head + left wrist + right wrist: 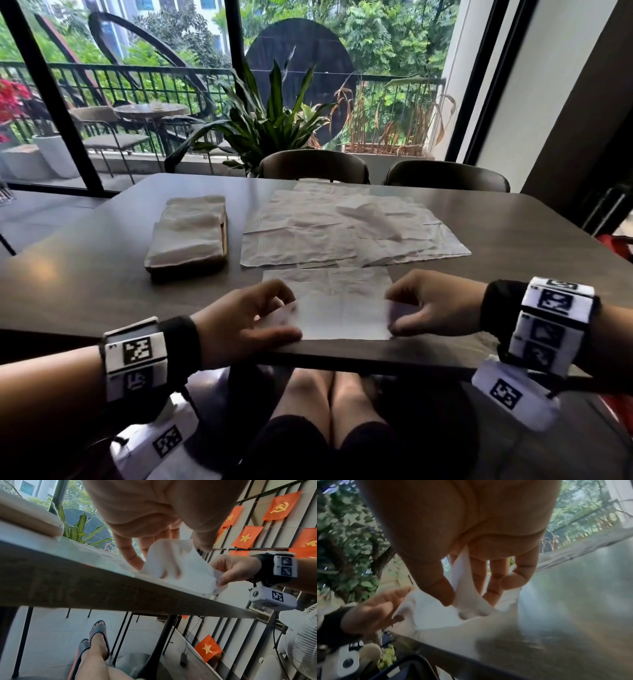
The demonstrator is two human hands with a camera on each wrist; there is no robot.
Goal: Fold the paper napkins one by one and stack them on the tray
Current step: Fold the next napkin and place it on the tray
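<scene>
Across the dark table (pixel 513 240) the loose spread of unfolded napkins (pixel 342 226) takes the far middle and right; the tray (pixel 224 236), already stacked with folded napkins (pixel 188 229), sits far and to the left, well apart from both hands; at the near edge, between the hands, lies the napkin being folded (pixel 342 308), its long axis running left to right, its near half lifted and its far half flat on the table. Left hand (pixel 246 322) pinches the left end, thumb under and fingers over; right hand (pixel 431 305) pinches the right end between thumb and forefinger, the wrist view showing paper drawn up between its fingers (pixel 496 588). Both hands sit at equal reach from the fold line, so the coming move is likely a far-going sweep that carries the near edge over onto the far edge; the left hand is nearer the tray for the later transfer.
</scene>
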